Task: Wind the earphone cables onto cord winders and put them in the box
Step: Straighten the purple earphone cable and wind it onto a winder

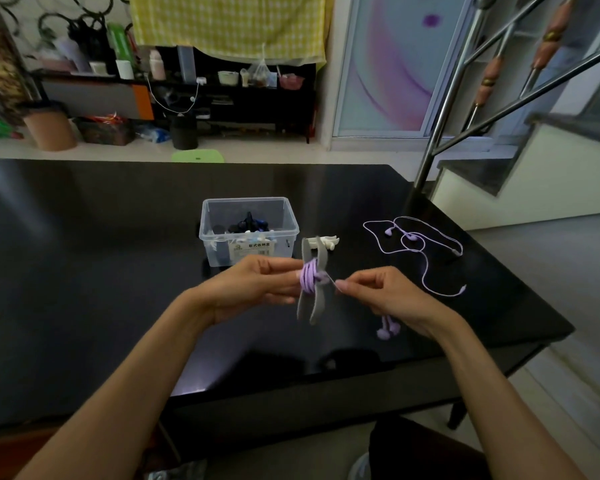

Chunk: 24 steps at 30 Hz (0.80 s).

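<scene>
My left hand (257, 282) holds a grey cord winder (312, 303) upright above the black table (101, 254), with purple earphone cable (309, 277) coiled round its middle. My right hand (378, 289) pinches the loose end of that cable just right of the winder, and two purple earbuds (388, 330) hang below this hand. A second purple earphone (420, 244) lies loosely spread on the table at the right. A white cord winder (326, 241) lies beside the clear plastic box (291, 226), which holds several wound cables.
The table's right edge and near edge are close to my arms. A metal stair railing (447, 109) rises at the back right. A green stool (197, 156) stands behind the table, and shelves with clutter line the far wall.
</scene>
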Each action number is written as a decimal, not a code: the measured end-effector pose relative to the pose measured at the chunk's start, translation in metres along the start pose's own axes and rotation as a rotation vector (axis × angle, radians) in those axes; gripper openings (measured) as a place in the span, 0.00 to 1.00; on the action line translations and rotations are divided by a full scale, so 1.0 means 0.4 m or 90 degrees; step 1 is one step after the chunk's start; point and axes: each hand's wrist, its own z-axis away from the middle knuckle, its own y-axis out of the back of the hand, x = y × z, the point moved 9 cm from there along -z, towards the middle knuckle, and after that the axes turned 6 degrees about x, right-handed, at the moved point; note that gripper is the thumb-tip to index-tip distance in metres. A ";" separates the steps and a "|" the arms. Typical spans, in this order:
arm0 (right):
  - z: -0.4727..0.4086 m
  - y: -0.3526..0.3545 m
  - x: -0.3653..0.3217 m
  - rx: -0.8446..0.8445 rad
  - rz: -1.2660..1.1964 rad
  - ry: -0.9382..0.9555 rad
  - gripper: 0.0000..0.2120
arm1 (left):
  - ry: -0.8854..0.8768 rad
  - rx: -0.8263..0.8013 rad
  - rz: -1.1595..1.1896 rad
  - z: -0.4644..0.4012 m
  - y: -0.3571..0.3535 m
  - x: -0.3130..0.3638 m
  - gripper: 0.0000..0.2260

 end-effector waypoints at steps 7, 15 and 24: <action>-0.039 -0.087 -0.023 0.054 0.149 0.080 0.10 | -0.012 0.344 0.233 -0.042 0.069 -0.068 0.06; -0.037 -0.114 -0.019 -0.025 0.254 0.072 0.11 | -0.043 0.518 0.061 -0.036 0.107 -0.097 0.12; -0.006 0.007 -0.049 0.136 0.308 0.101 0.05 | -0.056 0.322 -0.678 -0.061 0.038 -0.032 0.08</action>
